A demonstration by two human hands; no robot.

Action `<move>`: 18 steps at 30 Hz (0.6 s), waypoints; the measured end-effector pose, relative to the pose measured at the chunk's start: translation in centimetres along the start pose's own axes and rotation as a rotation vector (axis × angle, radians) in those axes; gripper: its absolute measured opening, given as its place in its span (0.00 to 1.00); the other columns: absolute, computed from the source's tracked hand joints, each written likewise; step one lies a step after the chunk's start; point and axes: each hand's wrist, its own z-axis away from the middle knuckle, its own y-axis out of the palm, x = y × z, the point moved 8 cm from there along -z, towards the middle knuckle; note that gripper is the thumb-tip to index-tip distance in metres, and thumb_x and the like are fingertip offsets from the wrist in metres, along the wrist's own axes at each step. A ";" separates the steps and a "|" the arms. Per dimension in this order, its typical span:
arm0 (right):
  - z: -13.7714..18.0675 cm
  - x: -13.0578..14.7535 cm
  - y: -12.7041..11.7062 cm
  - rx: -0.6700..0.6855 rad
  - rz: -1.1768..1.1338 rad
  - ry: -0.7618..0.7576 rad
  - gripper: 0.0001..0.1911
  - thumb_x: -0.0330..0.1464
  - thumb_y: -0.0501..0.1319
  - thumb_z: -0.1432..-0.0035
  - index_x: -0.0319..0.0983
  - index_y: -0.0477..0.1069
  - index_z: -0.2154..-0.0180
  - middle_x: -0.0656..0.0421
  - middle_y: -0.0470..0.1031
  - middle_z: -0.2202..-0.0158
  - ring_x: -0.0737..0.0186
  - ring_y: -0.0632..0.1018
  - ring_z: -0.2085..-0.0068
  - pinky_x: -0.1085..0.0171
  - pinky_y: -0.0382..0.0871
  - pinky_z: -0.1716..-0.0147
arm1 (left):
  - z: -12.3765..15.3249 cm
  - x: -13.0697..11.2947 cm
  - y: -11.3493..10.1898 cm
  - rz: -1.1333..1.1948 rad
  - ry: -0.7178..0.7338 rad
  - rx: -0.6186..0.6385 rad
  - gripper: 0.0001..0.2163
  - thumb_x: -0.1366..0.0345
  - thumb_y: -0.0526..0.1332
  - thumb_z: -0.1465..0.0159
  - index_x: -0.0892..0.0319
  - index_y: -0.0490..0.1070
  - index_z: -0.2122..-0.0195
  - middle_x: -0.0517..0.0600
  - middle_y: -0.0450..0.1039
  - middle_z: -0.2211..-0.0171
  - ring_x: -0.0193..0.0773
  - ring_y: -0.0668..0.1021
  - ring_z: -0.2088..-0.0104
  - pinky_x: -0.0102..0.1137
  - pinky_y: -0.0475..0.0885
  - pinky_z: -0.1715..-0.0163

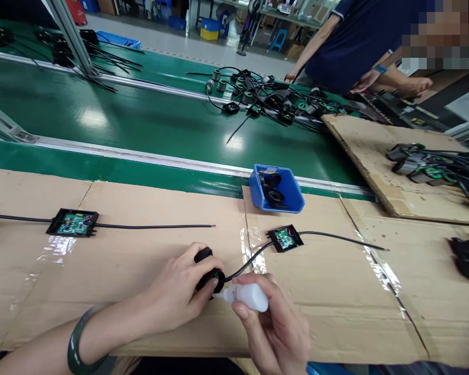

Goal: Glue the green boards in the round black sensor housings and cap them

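Observation:
My left hand [175,294] is closed around a small round black part [208,271] on the cardboard. A black cable runs from that part to an open black box with a green circuit board [285,238]. My right hand [275,328] grips a small white squeeze bottle [247,297], whose nozzle touches the black part. A green bangle [76,344] sits on my left wrist. Another open box with a circuit board [73,223] and long cables lies at the left.
A blue bin [293,200] holding round black parts stands behind the boards. Beyond it runs a green conveyor belt [140,120] with several wired parts. A second cardboard sheet [375,151] carries more cabled parts at right. A person in dark blue [355,41] stands at the back right.

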 end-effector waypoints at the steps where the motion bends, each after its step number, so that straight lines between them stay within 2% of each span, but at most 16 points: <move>1: 0.0 0.0 0.0 -0.001 0.002 -0.003 0.09 0.29 0.58 0.35 0.39 0.66 0.52 0.57 0.71 0.67 0.65 0.74 0.69 0.67 0.69 0.71 | 0.0 -0.1 0.0 0.000 0.001 0.000 0.09 0.70 0.53 0.32 0.54 0.70 0.55 0.51 0.63 0.57 0.39 0.72 0.63 0.34 0.68 0.63; 18: -0.3 0.4 -0.2 -0.031 0.032 -0.019 0.09 0.29 0.58 0.35 0.39 0.66 0.53 0.57 0.72 0.67 0.64 0.74 0.70 0.67 0.69 0.72 | 0.0 0.2 0.2 -0.017 0.000 -0.003 0.09 0.67 0.52 0.31 0.52 0.69 0.54 0.50 0.63 0.55 0.38 0.73 0.63 0.33 0.68 0.64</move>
